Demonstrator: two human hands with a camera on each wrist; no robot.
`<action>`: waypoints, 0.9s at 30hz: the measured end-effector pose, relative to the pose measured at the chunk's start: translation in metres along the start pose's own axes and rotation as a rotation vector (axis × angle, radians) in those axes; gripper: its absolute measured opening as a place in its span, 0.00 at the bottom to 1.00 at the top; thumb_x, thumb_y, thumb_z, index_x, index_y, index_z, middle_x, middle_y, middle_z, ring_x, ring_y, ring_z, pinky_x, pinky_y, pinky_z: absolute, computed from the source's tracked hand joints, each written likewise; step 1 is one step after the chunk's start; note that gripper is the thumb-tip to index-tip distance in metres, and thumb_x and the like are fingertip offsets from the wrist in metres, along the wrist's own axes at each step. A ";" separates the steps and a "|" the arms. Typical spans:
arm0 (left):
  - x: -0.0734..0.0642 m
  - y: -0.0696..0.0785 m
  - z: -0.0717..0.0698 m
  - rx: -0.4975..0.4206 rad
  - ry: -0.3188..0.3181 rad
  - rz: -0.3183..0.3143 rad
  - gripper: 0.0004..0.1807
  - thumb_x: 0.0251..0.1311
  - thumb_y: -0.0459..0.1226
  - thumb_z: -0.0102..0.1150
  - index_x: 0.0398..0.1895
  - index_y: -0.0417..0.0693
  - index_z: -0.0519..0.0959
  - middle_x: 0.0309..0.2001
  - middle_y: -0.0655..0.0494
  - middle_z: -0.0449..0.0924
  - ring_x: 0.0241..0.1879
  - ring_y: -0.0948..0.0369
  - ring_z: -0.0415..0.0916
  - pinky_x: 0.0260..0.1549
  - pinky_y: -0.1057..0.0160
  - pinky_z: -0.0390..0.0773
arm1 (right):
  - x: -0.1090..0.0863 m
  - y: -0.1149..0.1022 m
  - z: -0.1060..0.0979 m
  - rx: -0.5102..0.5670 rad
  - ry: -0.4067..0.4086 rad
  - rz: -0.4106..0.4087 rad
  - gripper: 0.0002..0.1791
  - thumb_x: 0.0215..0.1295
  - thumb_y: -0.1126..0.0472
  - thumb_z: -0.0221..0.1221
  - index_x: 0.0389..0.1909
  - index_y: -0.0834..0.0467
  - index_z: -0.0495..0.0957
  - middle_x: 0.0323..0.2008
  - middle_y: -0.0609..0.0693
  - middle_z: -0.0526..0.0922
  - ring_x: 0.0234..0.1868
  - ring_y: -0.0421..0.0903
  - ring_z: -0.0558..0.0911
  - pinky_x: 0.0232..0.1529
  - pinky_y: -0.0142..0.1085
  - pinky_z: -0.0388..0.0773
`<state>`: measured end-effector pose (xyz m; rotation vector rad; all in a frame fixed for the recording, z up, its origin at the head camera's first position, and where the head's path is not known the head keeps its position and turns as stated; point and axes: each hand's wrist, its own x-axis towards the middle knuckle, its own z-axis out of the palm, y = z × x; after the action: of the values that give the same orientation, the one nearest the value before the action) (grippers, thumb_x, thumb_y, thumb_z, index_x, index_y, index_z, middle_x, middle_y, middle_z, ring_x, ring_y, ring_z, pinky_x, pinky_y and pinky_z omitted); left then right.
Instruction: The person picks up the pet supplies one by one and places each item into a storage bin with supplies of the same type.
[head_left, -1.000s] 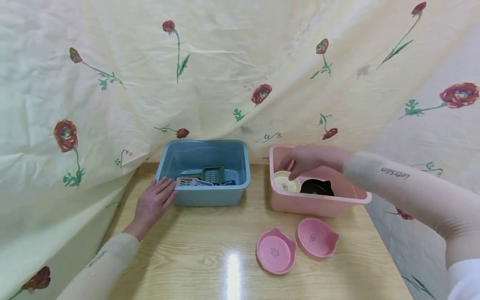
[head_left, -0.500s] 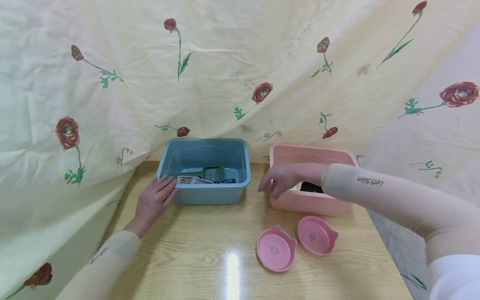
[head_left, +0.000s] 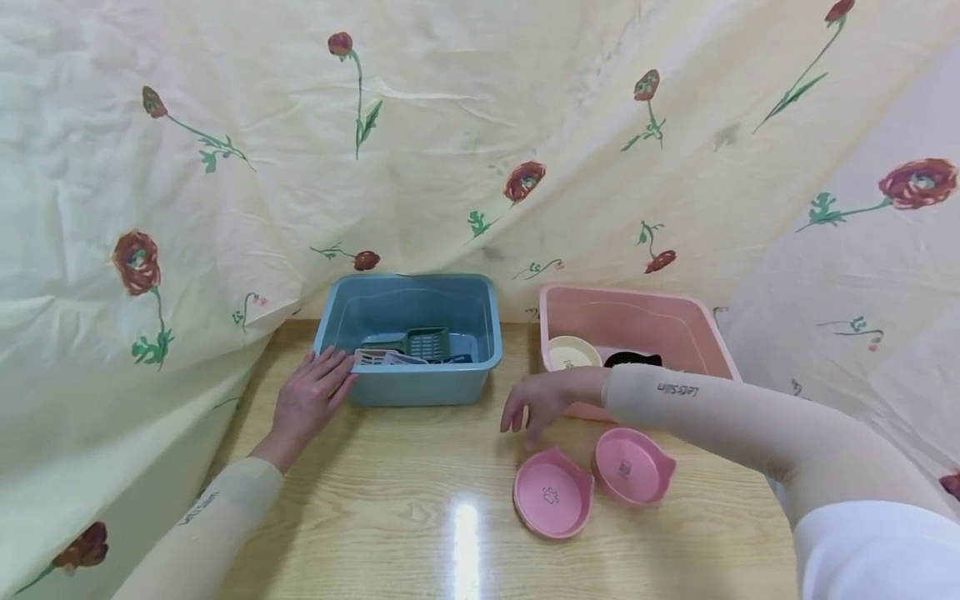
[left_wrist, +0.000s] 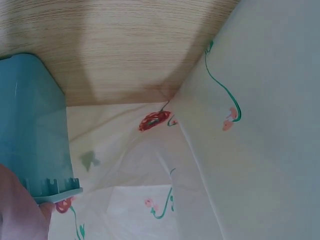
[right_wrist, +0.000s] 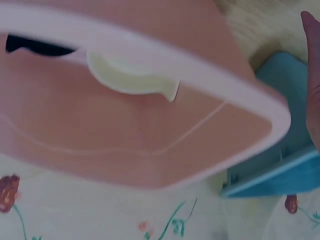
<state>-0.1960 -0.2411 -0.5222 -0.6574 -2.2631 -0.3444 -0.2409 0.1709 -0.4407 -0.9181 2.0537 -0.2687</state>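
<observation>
My left hand (head_left: 311, 396) rests on the front left corner of the blue bin (head_left: 420, 390), fingers laid over its rim. Inside that bin lie a dark green slotted litter scoop (head_left: 427, 343) and other lighter scoops (head_left: 371, 357). My right hand (head_left: 542, 402) hangs in front of the pink bin (head_left: 637, 304), holding nothing, its fingers loosely bent downward. Just below it on the table is a pink cat-eared bowl (head_left: 553, 498) with a paw print; a second pink bowl (head_left: 633, 468) sits beside it. A cream bowl (head_left: 573, 350) and a black bowl (head_left: 633, 358) are in the pink bin, partly hidden.
The wooden table (head_left: 375, 500) carries both bins side by side at its back edge. A flowered cloth (head_left: 435, 167) hangs behind and along the sides. My right forearm crosses over the pink bin's front wall.
My right hand has left the cream bowl inside the pink bin and come out over its rim, toward the front and left. My left hand has stayed on the blue bin.
</observation>
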 end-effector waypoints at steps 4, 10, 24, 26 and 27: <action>0.000 0.000 0.001 -0.003 0.000 -0.001 0.40 0.85 0.60 0.32 0.57 0.39 0.88 0.53 0.36 0.88 0.56 0.37 0.86 0.61 0.33 0.79 | 0.012 0.005 0.010 -0.004 -0.001 0.018 0.25 0.62 0.63 0.77 0.60 0.51 0.87 0.51 0.46 0.90 0.52 0.42 0.87 0.50 0.32 0.86; 0.000 0.000 0.001 -0.016 0.004 -0.001 0.40 0.84 0.60 0.33 0.57 0.39 0.88 0.53 0.36 0.88 0.56 0.37 0.86 0.60 0.32 0.79 | 0.020 0.012 0.019 -0.026 -0.003 0.036 0.25 0.62 0.63 0.77 0.60 0.52 0.87 0.52 0.47 0.90 0.45 0.38 0.86 0.43 0.32 0.85; 0.003 0.000 -0.001 -0.003 -0.002 0.008 0.22 0.79 0.49 0.60 0.57 0.38 0.88 0.53 0.35 0.88 0.56 0.36 0.86 0.59 0.32 0.80 | 0.032 0.025 0.039 0.008 -0.052 0.088 0.23 0.60 0.61 0.78 0.57 0.46 0.88 0.51 0.41 0.88 0.35 0.40 0.85 0.42 0.38 0.88; 0.002 0.000 -0.001 -0.002 0.000 0.012 0.32 0.84 0.55 0.43 0.57 0.38 0.87 0.53 0.35 0.88 0.56 0.36 0.86 0.59 0.32 0.80 | 0.032 0.024 0.041 -0.005 -0.068 0.096 0.23 0.61 0.60 0.78 0.58 0.44 0.88 0.46 0.41 0.87 0.34 0.39 0.84 0.39 0.34 0.86; 0.001 0.000 0.000 -0.003 -0.001 0.013 0.38 0.84 0.58 0.34 0.58 0.38 0.87 0.53 0.35 0.88 0.56 0.36 0.86 0.59 0.32 0.80 | 0.032 0.024 0.042 -0.012 -0.076 0.099 0.24 0.61 0.60 0.78 0.58 0.43 0.88 0.43 0.41 0.87 0.34 0.39 0.83 0.38 0.33 0.85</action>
<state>-0.1966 -0.2408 -0.5210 -0.6733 -2.2588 -0.3411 -0.2327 0.1714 -0.4981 -0.8189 2.0255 -0.1664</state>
